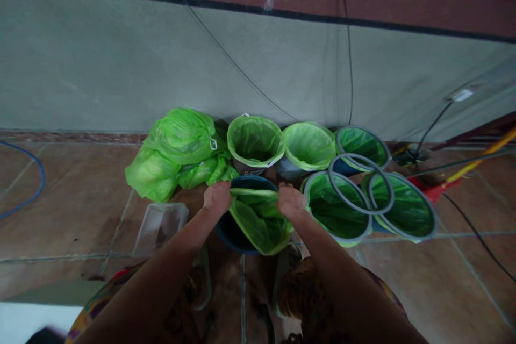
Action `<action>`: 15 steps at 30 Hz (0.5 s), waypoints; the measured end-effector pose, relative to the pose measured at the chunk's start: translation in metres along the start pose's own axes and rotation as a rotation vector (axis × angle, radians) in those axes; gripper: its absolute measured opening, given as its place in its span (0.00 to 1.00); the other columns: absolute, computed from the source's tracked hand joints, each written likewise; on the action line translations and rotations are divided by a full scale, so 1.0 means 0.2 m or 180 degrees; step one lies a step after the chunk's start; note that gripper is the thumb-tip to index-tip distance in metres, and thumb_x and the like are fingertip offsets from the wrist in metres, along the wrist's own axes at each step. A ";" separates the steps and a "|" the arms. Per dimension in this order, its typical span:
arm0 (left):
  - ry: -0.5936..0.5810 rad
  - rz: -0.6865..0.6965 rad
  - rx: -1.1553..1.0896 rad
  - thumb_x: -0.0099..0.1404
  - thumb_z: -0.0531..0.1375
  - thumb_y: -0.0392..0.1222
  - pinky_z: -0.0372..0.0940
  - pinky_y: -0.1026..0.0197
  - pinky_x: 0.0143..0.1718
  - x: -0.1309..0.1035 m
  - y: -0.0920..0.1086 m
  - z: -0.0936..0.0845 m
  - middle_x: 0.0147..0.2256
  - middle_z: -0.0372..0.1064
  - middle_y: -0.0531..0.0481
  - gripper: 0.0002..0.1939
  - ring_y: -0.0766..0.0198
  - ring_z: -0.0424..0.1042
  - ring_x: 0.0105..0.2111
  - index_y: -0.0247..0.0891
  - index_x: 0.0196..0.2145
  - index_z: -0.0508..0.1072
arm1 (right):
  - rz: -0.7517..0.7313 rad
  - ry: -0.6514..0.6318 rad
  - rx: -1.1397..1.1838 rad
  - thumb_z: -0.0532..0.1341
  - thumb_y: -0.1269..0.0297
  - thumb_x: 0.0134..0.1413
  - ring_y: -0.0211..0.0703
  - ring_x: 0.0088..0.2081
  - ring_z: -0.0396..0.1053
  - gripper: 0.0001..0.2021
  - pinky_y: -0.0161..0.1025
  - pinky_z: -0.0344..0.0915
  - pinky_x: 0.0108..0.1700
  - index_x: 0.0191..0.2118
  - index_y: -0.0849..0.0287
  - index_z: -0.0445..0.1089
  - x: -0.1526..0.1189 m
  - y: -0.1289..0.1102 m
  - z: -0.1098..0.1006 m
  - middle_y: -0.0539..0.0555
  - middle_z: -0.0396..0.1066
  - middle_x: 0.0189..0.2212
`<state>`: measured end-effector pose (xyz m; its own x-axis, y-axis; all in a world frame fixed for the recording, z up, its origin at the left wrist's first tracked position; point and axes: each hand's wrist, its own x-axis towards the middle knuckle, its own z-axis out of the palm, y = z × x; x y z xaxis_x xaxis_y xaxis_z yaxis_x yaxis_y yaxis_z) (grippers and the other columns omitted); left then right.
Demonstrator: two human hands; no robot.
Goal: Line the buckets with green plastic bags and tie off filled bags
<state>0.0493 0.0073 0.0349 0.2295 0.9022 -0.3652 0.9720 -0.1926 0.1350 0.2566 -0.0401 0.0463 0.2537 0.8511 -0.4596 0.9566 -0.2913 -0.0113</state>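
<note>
A green plastic bag [262,226] is spread inside a dark blue bin [234,234] on the floor before me. My left hand [218,197] is closed on the bag's edge at the left of the bin. On the right side, my right hand [291,201] grips the same edge, which is stretched between both hands. The bag's near edge hangs loosely over the bin's right front, and the bin's left inside shows bare. A loose grey ring [332,183] lies across the lined bins to the right.
Several bins lined with green bags, such as one bin [256,140], stand along the wall. Filled green bags [181,145] lie at the left, behind a clear plastic container [161,226]. Cables and a blue hose [40,172] also show.
</note>
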 end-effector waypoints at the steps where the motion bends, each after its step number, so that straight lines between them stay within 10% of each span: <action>1: -0.0036 0.0031 -0.0029 0.65 0.51 0.30 0.70 0.56 0.45 -0.01 0.02 0.01 0.43 0.78 0.38 0.18 0.51 0.78 0.46 0.35 0.46 0.77 | -0.0118 0.0069 0.0038 0.65 0.69 0.53 0.58 0.54 0.70 0.26 0.48 0.68 0.50 0.59 0.63 0.66 -0.01 -0.01 0.00 0.67 0.69 0.55; 5: -0.0052 0.0152 -0.0224 0.65 0.53 0.32 0.69 0.58 0.46 -0.04 0.08 0.05 0.43 0.78 0.41 0.17 0.55 0.78 0.45 0.39 0.46 0.77 | -0.0950 0.0390 0.0114 0.70 0.65 0.48 0.58 0.66 0.53 0.38 0.56 0.55 0.63 0.65 0.57 0.59 -0.02 -0.05 0.01 0.62 0.61 0.64; 8: 0.0023 0.0229 -0.0336 0.67 0.53 0.36 0.68 0.59 0.48 -0.05 0.10 0.06 0.44 0.79 0.43 0.15 0.57 0.77 0.46 0.40 0.46 0.76 | -0.1392 0.0268 0.0076 0.66 0.63 0.54 0.54 0.65 0.56 0.25 0.57 0.49 0.65 0.58 0.55 0.69 -0.03 -0.06 0.03 0.59 0.69 0.58; 15: -0.0176 0.0259 -0.0034 0.69 0.50 0.35 0.69 0.58 0.47 -0.06 0.11 0.04 0.44 0.78 0.41 0.15 0.55 0.77 0.46 0.37 0.46 0.74 | -0.0622 0.0109 0.0078 0.50 0.61 0.67 0.49 0.48 0.75 0.17 0.41 0.65 0.47 0.46 0.55 0.76 -0.02 -0.05 -0.02 0.59 0.79 0.44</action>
<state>0.0688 -0.0111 0.0341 0.3103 0.8611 -0.4029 0.9495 -0.2599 0.1758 0.2464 -0.0387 0.0522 0.0686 0.9068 -0.4159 0.9845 -0.1291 -0.1191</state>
